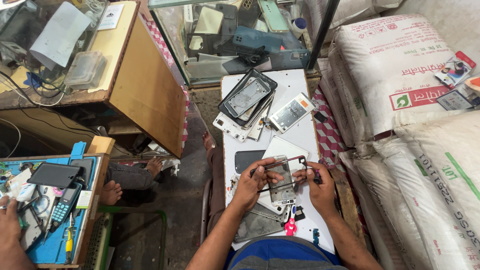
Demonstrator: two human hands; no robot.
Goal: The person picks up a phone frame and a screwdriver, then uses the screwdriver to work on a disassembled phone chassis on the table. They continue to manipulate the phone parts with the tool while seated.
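Two hands at work, one head view, looking down.

Left hand: left hand (252,184) closed around the near-left edge of a thin dark rectangular phone bezel frame (280,161), thumb over its rim, steadying it.

Right hand: right hand (320,187) pinched shut on the right end of the same frame; a small dark tool-like piece shows at its fingertips, too small to identify.

Held item location: frame held just above the near part of the white narrow tabletop (300,135), directly over a silver opened phone chassis (283,187) lying flat beneath it; apparently held at both ends so it lines up over the chassis.

Near edge of table: grey flat back panel (255,226) partly under the left forearm; small pink figure-shaped object (290,228) beside it.

Middle of table: dark rectangular phone panel (246,160), lying flat left of the hands.

Far end of table: stack of dark and silver phone housings (246,100), heaped out of the working space; white rectangular battery-like slab (291,113) to its right.

Right side: large white woven sacks (400,75), piled against the table.

Far: glass display case with phone covers (235,35).

Far left: wooden counter (145,85).

Near left: blue work mat on a second bench (55,245), with a teal handset (64,204); another person's hand (9,220) rests at its edge, bare feet (112,191) beneath.
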